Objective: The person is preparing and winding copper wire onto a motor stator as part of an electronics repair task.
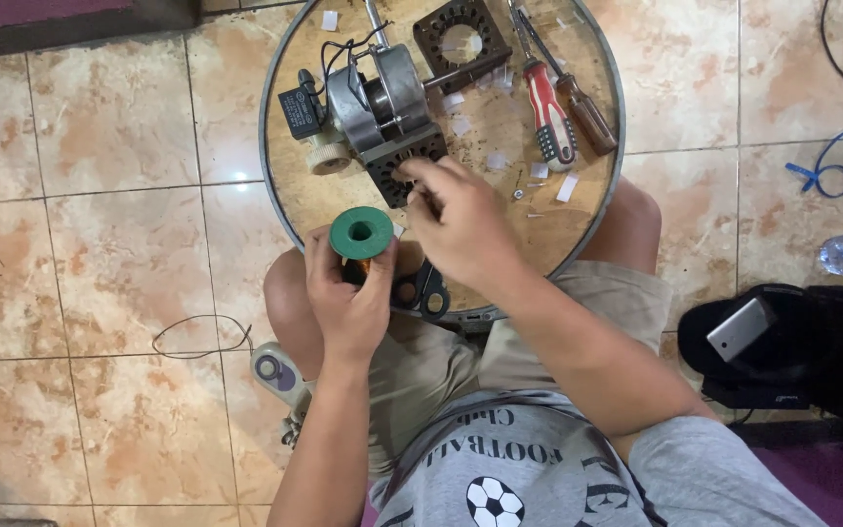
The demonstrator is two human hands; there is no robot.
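One head-worn camera looks steeply down, close over the round tray (605,176) and floor (100,195).

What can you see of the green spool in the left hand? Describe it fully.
The green spool looks like plastic, with a round flat flange and a dark centre hole facing the camera. Copper-coloured wire shows below the flange. It stands upright at the near edge of the round board, gripped by the left hand.

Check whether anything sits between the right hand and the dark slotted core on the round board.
Nothing visible does. The right hand already has its fingertips at the near edge of the slotted core. The left hand holds the green spool off to one side, clear of it.
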